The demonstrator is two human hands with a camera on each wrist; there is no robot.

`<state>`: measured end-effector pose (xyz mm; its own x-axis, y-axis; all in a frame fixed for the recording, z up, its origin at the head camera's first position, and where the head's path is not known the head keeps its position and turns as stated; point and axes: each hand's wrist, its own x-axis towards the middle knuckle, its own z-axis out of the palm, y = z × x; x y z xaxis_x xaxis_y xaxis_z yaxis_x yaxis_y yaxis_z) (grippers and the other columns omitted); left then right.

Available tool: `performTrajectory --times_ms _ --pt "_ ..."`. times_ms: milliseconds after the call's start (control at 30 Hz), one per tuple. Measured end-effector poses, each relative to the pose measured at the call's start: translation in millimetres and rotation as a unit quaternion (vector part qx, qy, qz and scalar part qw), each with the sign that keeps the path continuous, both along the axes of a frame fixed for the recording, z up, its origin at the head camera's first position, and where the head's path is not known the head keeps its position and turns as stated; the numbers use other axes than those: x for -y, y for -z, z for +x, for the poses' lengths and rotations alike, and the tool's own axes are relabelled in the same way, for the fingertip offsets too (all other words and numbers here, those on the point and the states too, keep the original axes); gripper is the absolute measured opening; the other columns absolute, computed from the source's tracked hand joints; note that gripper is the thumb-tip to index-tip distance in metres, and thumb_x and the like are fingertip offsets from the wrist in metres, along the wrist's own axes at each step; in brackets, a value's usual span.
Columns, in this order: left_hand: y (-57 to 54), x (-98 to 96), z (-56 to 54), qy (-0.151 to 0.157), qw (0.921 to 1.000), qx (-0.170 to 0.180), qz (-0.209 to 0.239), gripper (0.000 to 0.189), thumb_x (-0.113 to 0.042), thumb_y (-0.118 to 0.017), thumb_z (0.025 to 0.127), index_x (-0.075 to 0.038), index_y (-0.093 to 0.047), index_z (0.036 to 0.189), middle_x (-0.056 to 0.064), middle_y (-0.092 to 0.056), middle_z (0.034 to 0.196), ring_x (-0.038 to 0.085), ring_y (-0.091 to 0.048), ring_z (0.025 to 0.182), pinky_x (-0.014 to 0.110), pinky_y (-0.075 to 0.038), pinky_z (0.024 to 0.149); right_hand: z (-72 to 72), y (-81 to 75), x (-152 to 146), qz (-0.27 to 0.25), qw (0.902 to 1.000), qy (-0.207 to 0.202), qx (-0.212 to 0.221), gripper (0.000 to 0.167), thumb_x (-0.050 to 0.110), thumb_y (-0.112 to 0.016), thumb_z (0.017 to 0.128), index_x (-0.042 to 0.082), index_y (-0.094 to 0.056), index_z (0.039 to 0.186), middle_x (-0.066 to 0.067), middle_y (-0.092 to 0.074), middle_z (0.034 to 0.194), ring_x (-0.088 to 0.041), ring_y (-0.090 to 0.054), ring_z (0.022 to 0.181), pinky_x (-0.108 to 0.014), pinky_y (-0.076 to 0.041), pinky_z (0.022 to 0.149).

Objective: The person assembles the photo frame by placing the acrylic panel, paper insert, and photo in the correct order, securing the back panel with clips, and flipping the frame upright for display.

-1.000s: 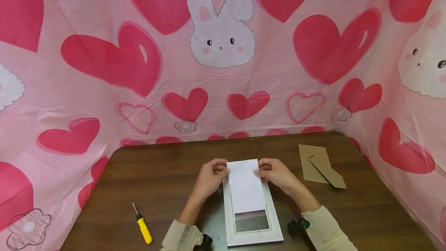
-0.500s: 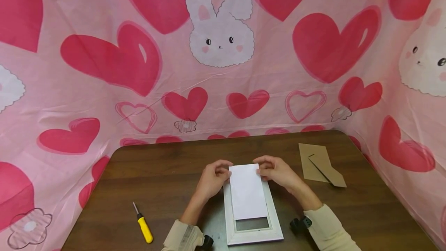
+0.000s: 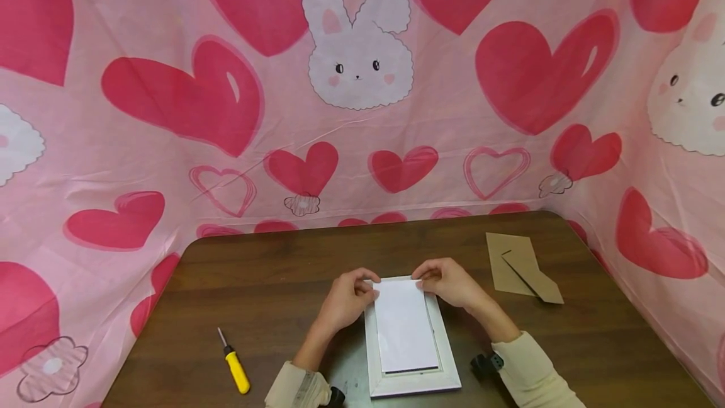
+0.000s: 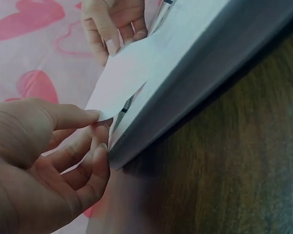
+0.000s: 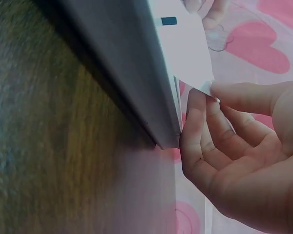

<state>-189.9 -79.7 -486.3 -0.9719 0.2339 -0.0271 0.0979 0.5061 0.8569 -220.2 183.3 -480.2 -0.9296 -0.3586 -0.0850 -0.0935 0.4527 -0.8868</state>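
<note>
A white sheet of paper (image 3: 405, 326) lies over the opening in the back of a white picture frame (image 3: 416, 385), with a thin dark strip showing below its near edge. My left hand (image 3: 345, 298) pinches the sheet's far left corner between thumb and finger; the left wrist view shows that edge of the paper (image 4: 124, 73) lifted off the frame. At the far right corner my right hand (image 3: 450, 282) pinches the sheet too. In the right wrist view the thumb presses the paper's corner (image 5: 198, 63) against the fingers, beside the frame's outer side (image 5: 122, 53).
A yellow-handled screwdriver (image 3: 235, 370) lies on the brown table (image 3: 272, 282) at the left. To the right rests a brown backing board (image 3: 510, 266) with its stand leg (image 3: 535, 279) splayed out. A pink heart-patterned cloth (image 3: 351, 131) hangs behind the table.
Both hands have drawn the paper toward the near end of the frame and lower onto it. The dark part of the opening has shrunk to a strip, and the frame's far edge now shows.
</note>
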Motion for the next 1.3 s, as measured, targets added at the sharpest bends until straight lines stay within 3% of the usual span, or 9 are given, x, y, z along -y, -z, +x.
performTrajectory --times_ms 267,733,1300 --pt "3.7 -1.0 -0.7 0.003 0.9995 -0.022 -0.024 0.01 -0.013 -0.076 0.095 -0.009 -0.076 0.105 0.007 -0.074 0.093 0.015 -0.061 0.077 0.025 -0.052 0.066 0.8 0.3 2 0.029 0.9991 -0.014 -0.025 0.009 0.004 -0.072 0.095 0.004 -0.077 0.103 -0.009 -0.073 0.093 -0.019 -0.06 0.082 -0.028 -0.054 0.073" --pt "7.2 -2.6 -0.8 -0.002 0.9975 -0.039 -0.058 0.011 -0.01 -0.072 0.096 -0.008 -0.081 0.102 0.003 -0.071 0.086 0.013 -0.056 0.073 0.024 -0.049 0.064 0.9 8.4 5 0.077 0.9936 -0.014 -0.082 0.004 0.005 -0.076 0.092 0.006 -0.078 0.094 -0.001 -0.069 0.08 -0.016 -0.057 0.074 -0.025 -0.05 0.067" --pt "13.0 -3.8 -1.5 -0.007 0.9939 -0.062 -0.091 0.012 -0.01 -0.072 0.095 -0.009 -0.082 0.102 0.005 -0.07 0.094 0.014 -0.054 0.081 0.024 -0.047 0.068 0.8 11.4 13 0.137 0.9874 0.017 -0.077 0.012 0.005 -0.077 0.09 0.014 -0.076 0.083 0.0 -0.06 0.077 -0.016 -0.053 0.075 -0.029 -0.045 0.068"
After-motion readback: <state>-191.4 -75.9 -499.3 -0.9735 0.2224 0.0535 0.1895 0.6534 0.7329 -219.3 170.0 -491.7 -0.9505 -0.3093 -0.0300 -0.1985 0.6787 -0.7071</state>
